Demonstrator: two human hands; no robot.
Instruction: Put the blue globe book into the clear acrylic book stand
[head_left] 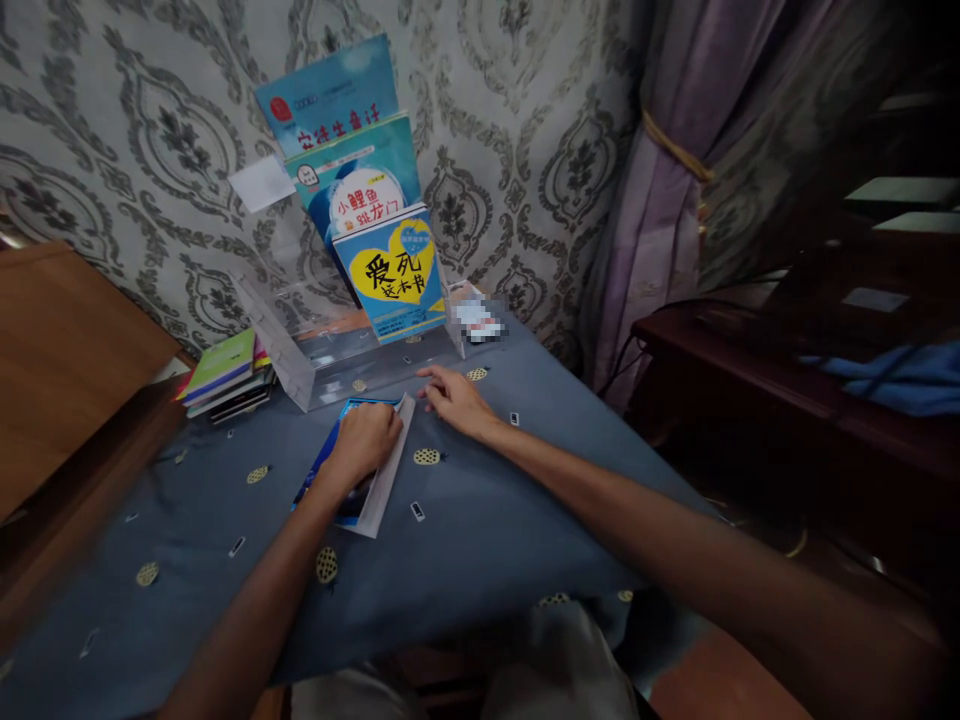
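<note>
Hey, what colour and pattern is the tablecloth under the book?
The tablecloth is blue-grey, dotted with small yellow ovals and tiny white rectangles; the head view shows it.

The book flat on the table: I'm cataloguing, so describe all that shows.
The book is a thin paperback, blue cover, white strip along its right edge. It lies flat and skewed on the blue tablecloth before the clear stand. The left hand rests curled on it; the right hand lies flat beside its top corner.

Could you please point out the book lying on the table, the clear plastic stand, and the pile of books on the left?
book (384, 478): head view, its white right edge.
clear stand (330, 370): head view, its low front wall.
pile of books (223, 365): head view, the green top cover.
</note>
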